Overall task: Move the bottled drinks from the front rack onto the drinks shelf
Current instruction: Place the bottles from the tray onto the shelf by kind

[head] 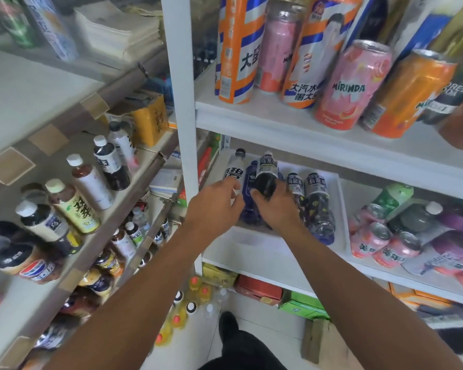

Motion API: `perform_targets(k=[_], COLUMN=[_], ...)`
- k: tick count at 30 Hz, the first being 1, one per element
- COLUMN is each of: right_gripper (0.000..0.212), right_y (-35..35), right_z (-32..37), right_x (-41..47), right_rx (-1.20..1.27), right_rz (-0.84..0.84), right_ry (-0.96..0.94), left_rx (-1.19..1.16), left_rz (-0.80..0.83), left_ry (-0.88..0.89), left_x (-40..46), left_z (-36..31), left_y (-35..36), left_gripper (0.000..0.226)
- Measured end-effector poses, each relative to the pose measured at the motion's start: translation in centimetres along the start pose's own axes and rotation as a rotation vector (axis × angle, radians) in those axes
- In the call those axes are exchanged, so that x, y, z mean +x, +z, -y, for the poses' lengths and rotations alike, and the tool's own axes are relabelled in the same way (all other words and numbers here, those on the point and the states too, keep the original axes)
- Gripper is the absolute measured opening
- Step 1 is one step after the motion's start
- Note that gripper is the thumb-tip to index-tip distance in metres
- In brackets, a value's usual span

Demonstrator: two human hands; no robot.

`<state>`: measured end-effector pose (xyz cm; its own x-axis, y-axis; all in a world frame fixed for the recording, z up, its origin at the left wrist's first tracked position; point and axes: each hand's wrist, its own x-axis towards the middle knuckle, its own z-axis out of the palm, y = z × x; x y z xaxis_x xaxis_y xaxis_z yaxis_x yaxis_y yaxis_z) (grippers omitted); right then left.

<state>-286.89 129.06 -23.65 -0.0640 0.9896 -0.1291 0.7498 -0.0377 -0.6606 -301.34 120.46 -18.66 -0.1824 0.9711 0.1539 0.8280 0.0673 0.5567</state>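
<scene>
Bare forearms, no sleeves in view; left hand (214, 206) and right hand (275, 206) without gloves, rings or watch. Black trousers (251, 353); black shoe (228, 323).

The right hand (274, 206) covered the lower part of the dark bottle (266, 174) it gripped, so its base was hidden, and the blue bottle (249, 182) just left of that grip showed only partly between the two hands. The left hand (214, 206) hid the lower half of the white-labelled bottle (234, 169), and it was not clear if its fingers closed on it. Far right of the grip, the purple bottles (455, 236) were blurred and cut off by the edge.
</scene>
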Motion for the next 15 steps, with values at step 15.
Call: perform_targets(k=[15], right_gripper=[0.052], right_y=[-0.6], right_z=[-1.7], right_x=[-3.7], right_rx=[0.263], right_rz=[0.008], right_ry=[0.069], left_rx=[-0.090], left_rz=[0.064], left_ry=[-0.078], left_x=[-1.2], left_z=[0.0], left_y=[1.6], left_gripper=[0.021])
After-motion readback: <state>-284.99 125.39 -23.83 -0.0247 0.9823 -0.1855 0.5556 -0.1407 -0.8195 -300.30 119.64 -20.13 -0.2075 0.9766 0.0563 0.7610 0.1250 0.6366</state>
